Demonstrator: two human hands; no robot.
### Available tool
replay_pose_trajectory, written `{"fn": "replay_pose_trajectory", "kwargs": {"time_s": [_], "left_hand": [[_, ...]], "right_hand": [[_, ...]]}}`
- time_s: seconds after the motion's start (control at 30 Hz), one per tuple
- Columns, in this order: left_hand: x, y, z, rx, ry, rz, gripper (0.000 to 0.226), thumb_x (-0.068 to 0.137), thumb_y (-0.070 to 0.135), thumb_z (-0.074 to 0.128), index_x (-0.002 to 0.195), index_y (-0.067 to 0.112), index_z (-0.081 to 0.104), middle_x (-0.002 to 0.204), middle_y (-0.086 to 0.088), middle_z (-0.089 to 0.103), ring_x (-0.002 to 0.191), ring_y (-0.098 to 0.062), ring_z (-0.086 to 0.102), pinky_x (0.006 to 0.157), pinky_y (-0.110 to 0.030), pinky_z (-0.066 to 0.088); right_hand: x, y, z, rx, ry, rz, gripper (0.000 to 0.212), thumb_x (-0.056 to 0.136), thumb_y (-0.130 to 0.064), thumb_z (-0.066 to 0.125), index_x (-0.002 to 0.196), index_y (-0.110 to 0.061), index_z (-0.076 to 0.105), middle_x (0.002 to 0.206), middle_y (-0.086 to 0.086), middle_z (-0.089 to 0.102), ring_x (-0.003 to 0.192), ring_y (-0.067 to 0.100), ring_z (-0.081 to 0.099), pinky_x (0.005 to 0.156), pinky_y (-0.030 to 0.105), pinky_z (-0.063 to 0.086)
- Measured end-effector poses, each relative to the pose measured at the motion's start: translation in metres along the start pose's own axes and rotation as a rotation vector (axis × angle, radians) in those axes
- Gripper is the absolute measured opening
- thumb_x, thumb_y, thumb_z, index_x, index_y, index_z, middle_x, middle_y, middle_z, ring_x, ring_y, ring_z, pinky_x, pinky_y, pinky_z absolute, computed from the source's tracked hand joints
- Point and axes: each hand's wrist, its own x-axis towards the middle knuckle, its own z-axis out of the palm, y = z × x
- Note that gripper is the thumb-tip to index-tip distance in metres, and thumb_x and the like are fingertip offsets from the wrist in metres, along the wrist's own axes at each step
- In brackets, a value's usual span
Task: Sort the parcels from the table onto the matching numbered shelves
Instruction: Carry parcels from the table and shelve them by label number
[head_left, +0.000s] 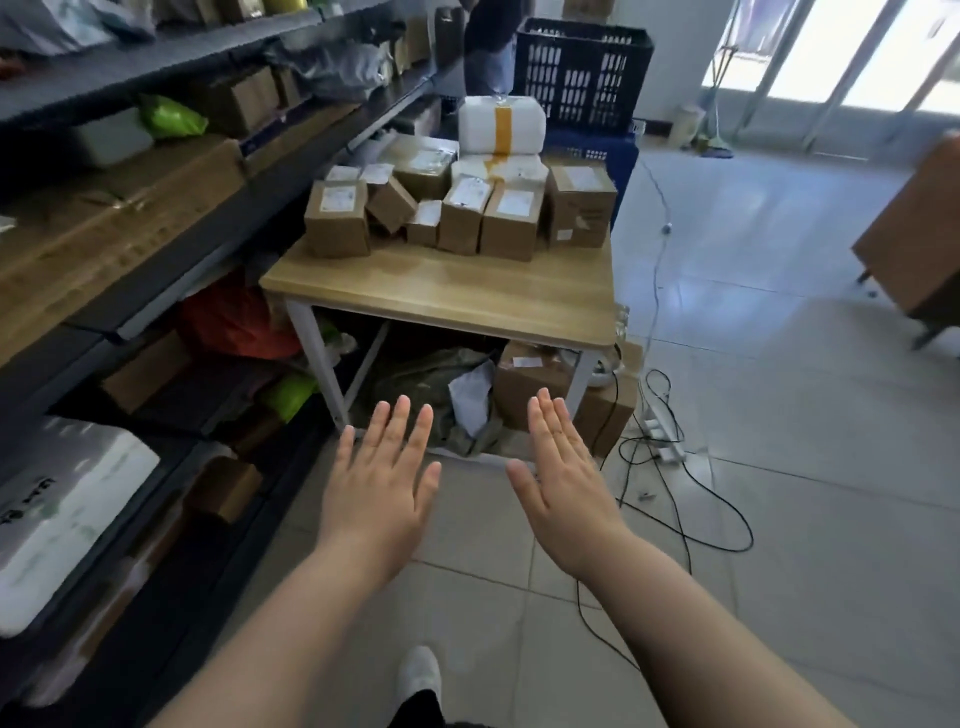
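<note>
On the far half of the wooden table (447, 296), cardboard parcels (457, 208) cluster together with a white wrapped bundle (501, 127) stacked behind them. Left of the table run the dark shelves (156, 156), already loaded. Short of the table's near edge, the left hand (382, 488) and right hand (563, 488) hover flat, fingers spread, holding nothing.

your left hand (382, 488) and right hand (563, 486) hover side by side, palms down, fingers straight, bare forearms outstretched, holding nothing.
</note>
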Motion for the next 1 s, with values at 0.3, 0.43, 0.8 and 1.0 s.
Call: {"fn": "replay_pose_trajectory", "kwargs": {"time_s": [0.3,0.43,0.8,1.0], "left_hand": [[0.143,-0.028,0.014,0.009,-0.089,0.108,0.064,0.076,0.055,-0.02,0.136,0.034,-0.03,0.144,0.012,-0.034,0.132,-0.006,-0.036,0.11,-0.032,-0.022],[0.185,-0.026,0.033,0.0,-0.16,0.132,0.066,0.076,0.056,-0.018,0.137,0.033,-0.027,0.147,0.012,-0.03,0.133,-0.007,-0.035,0.11,-0.033,-0.021],[0.371,0.014,0.047,0.081,-0.185,0.099,0.068,0.071,0.054,-0.023,0.134,0.031,-0.033,0.145,0.01,-0.034,0.13,-0.005,-0.034,0.112,-0.034,-0.018],[0.44,0.03,0.055,0.039,-0.184,0.04,0.066,0.073,0.054,-0.019,0.134,0.033,-0.031,0.146,0.011,-0.033,0.131,-0.006,-0.036,0.111,-0.033,-0.021]], "right_hand": [[0.122,0.016,0.01,0.061,0.038,0.129,0.077,0.08,-0.07,0.002,0.138,-0.025,-0.02,0.148,-0.016,-0.026,0.133,-0.004,-0.033,0.106,0.011,-0.02],[0.152,0.048,0.015,0.088,0.023,0.208,0.075,0.076,-0.065,-0.002,0.138,-0.027,-0.02,0.147,-0.017,-0.027,0.133,-0.005,-0.032,0.105,0.009,-0.02],[0.319,0.161,-0.033,0.093,0.0,0.199,0.069,0.097,-0.053,0.019,0.149,-0.019,-0.011,0.151,-0.013,-0.025,0.139,0.003,-0.026,0.112,0.018,-0.014],[0.392,0.203,-0.051,0.088,-0.066,0.152,0.066,0.1,-0.044,0.023,0.149,-0.018,-0.012,0.146,-0.013,-0.028,0.137,0.001,-0.027,0.109,0.017,-0.015]]}}
